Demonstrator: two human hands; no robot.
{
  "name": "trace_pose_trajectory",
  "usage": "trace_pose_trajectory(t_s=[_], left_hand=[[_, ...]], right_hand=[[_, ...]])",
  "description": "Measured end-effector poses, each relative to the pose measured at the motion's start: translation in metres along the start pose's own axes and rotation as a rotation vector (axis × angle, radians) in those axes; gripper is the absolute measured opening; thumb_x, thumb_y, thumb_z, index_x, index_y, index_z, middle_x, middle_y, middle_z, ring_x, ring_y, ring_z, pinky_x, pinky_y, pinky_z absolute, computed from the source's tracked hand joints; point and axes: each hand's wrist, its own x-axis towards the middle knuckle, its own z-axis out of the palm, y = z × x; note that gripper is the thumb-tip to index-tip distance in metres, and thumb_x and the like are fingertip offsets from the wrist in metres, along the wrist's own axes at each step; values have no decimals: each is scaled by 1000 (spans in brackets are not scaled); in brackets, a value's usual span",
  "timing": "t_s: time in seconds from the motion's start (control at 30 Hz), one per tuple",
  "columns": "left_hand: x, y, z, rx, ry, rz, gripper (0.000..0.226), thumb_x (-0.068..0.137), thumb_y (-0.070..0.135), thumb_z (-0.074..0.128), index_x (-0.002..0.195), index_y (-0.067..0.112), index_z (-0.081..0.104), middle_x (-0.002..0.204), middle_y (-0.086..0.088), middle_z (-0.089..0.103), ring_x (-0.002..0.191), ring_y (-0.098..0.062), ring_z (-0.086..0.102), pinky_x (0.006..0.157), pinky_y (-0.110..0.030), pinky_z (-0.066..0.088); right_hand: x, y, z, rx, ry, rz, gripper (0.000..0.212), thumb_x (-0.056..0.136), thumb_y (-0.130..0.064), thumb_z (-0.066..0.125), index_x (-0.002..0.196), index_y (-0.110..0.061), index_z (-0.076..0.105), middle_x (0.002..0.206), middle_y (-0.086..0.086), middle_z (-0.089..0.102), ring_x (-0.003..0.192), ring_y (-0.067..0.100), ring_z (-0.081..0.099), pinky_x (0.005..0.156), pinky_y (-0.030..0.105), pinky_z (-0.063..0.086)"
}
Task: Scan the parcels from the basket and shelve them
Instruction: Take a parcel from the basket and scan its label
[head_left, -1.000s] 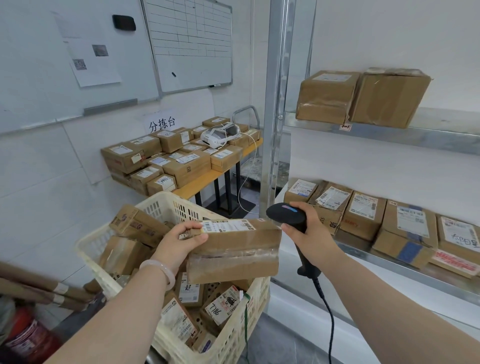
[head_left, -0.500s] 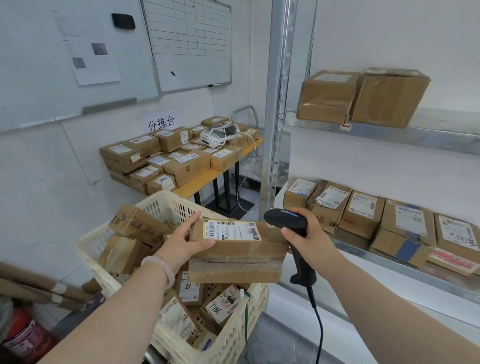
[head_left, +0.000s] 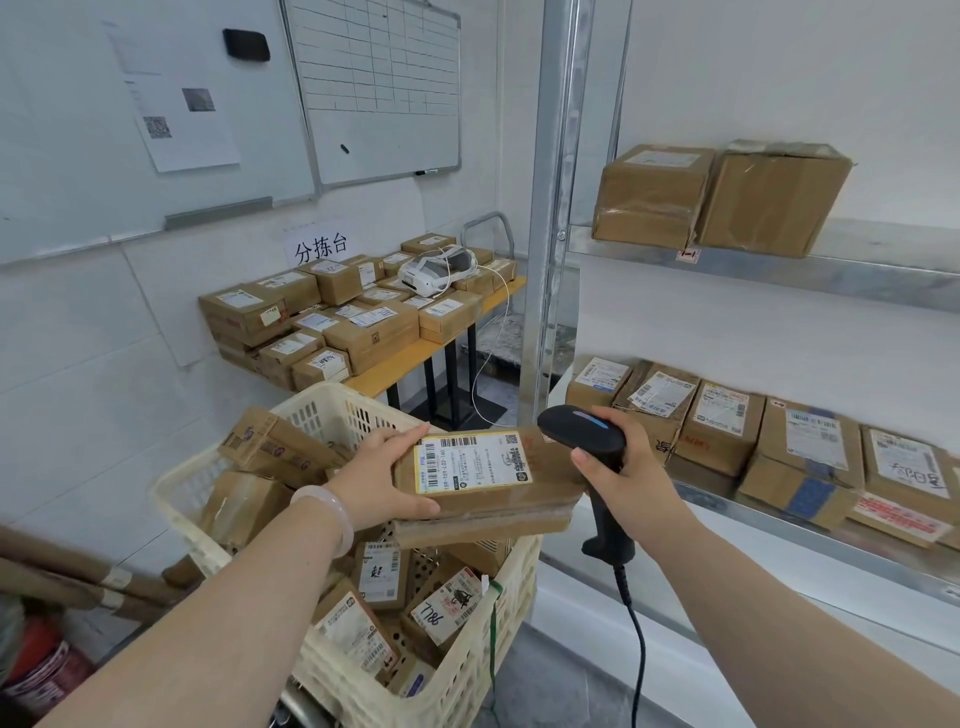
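My left hand (head_left: 382, 480) grips a flat brown parcel (head_left: 540, 486) by its left end, above the cream plastic basket (head_left: 467, 670). The parcel's white barcode label (head_left: 470, 462) faces up. My right hand (head_left: 626, 480) holds a black corded barcode scanner (head_left: 584, 439) by its handle, its head over the parcel's right end. Several more labelled parcels (head_left: 382, 574) lie in the basket below. The metal shelf (head_left: 779, 530) to the right carries a row of parcels (head_left: 719, 434).
Two larger boxes (head_left: 717, 197) sit on the upper shelf. A table (head_left: 410, 364) by the far wall is stacked with parcels and holds a white device with a cable. Whiteboards hang on the left wall. A steel upright (head_left: 558, 208) stands between basket and shelving.
My left hand has tilted the parcel so the label faces up toward me. The scanner head has moved left, over the parcel's right end.
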Motion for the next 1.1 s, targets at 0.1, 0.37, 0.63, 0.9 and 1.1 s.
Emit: trace_pose_trajectory(t_s=[0.1,0.37,0.63,0.9,1.1], left_hand=[[0,-1,1,27,10,11,107,68,38,89,153,41,24,133,14,21,126,-7,28,113,-28,25],[-1,-4,2,-10,114,48,95,67,36,90,144,50,36,132,20,25,124,-3,30,107,-21,25],[8,5,-10,26,196,46,97,67,36,90,147,47,35,133,20,26,120,-1,31,105,-19,24],[13,9,-3,34,337,42,99,67,39,89,148,46,34,126,30,17,118,4,25,104,-19,23],[17,16,-3,1,411,16,100,69,34,89,149,46,31,127,30,17,120,1,29,105,-24,32]], right_hand=[[-2,0,1,3,11,-12,49,93,-22,69,119,-55,43,112,-32,49,96,-19,52,73,9,45],[-4,2,1,19,28,-32,53,92,-21,70,113,-61,42,114,-26,52,98,1,61,76,14,52],[-2,-30,12,-56,-236,-117,58,89,-22,72,121,-61,44,112,-25,57,83,14,71,66,31,62],[-12,-61,33,-126,-208,-216,61,91,-31,70,111,-74,33,111,-40,51,92,2,64,78,31,60],[-14,-77,38,-133,-142,-238,57,92,-35,68,107,-75,30,110,-22,58,81,7,63,75,33,60]])
